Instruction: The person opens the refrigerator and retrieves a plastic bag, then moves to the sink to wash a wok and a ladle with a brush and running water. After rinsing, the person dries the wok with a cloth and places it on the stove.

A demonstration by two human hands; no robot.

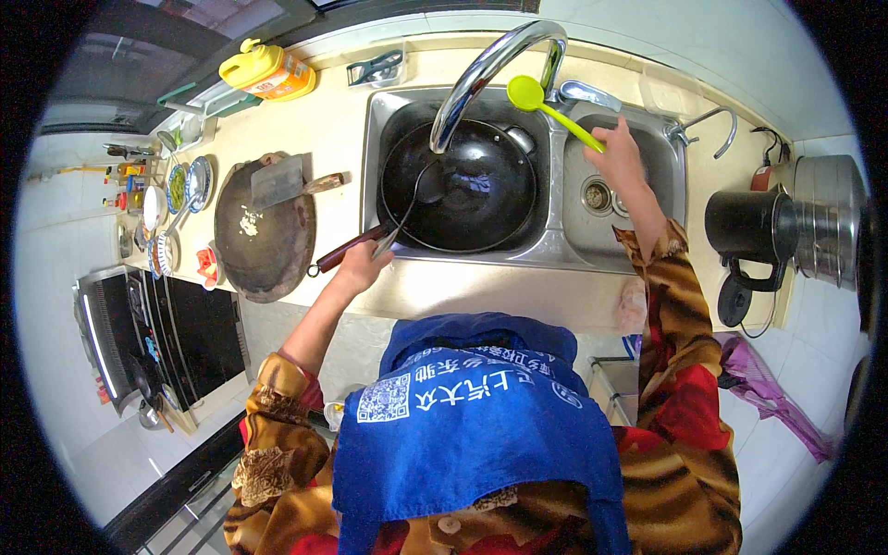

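Observation:
A black wok (485, 208) sits in the left basin of a double steel sink (555, 239), its dark handle slanting out over the basin's front left edge. My left hand (362, 265) is closed around a metal ladle (430, 186) beside that handle; the ladle's dark bowl lies inside the wok. Whether my fingers also grip the wok handle I cannot tell. Above the right basin, my right hand (617, 158) holds a lime-green plastic ladle (572, 127) by its handle end, close to the faucet lever (590, 94). The curved chrome faucet (472, 76) arches over the wok.
Left of the sink, a cleaver (277, 182) rests on a round wooden chopping board (257, 257) with chopped pale bits. Farther left stand several small dishes (154, 208). A yellow jug (267, 73) stands at the back. On the right are a black kettle (749, 225) and stacked steel pots (825, 222).

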